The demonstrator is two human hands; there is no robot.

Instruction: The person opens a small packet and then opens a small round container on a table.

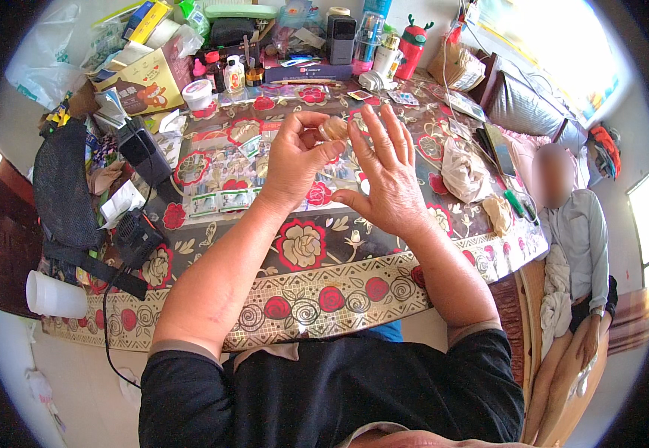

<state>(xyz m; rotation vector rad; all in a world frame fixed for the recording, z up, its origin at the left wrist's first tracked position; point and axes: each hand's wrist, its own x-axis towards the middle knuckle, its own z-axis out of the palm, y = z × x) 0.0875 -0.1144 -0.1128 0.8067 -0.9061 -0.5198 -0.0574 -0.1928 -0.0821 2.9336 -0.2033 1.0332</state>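
Over the middle of the flower-patterned tablecloth [302, 245], my left hand [294, 158] is raised and closed. Between its thumb and fingers sits a small, round, tan, shiny thing [333, 128], too small to tell its kind. My right hand [390, 173] is just to the right, fingers stretched out and thumb apart. Its fingertips are close to the tan thing; whether they touch it I cannot tell. Beneath and left of my hands lie several small green-and-white packets [223, 200] on a shiny clear covering.
Bottles, a white tub [197, 95] and a red antlered flask [412, 51] line the back. Left are a black mesh bag [70, 187], black devices and a white cup [54, 293]. A crumpled cloth [465, 173] lies right; beyond the table sits a person [578, 239].
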